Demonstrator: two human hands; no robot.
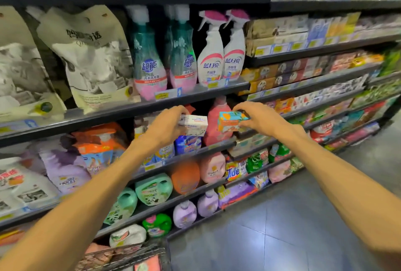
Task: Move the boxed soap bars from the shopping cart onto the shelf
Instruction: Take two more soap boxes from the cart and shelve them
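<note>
My left hand (167,124) grips a white boxed soap bar (194,126) and holds it up in front of the shelves. My right hand (260,119) grips a teal and orange boxed soap bar (231,121) at the same height, just right of the white one. Both boxes hang in the air before a pink bottle (216,125) on the shelf (219,144). Stacks of boxed soap bars (282,73) fill the shelves to the right. A corner of the wire shopping cart (130,253) shows at the bottom, with pinkish packs inside.
Spray bottles (221,58) and pouches (91,58) stand on the shelf above. Detergent jugs (154,188) and bags (235,170) fill the lower shelves. Grey tiled floor (293,227) runs along the aisle to the right.
</note>
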